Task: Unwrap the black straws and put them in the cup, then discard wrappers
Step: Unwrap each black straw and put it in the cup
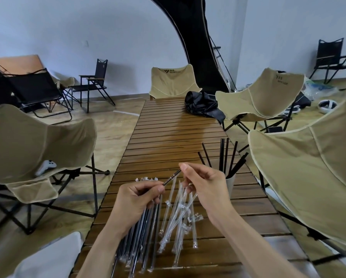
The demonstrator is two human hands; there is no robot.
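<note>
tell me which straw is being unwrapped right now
The black straw pinched between the left hand and right hand; the other wrapped straws lie on the table.

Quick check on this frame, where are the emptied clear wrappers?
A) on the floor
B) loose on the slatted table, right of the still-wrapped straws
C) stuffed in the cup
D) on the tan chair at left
B: the empty wrappers lie scattered on the table beside the wrapped straws, while the cup holds only bare black straws.
</note>
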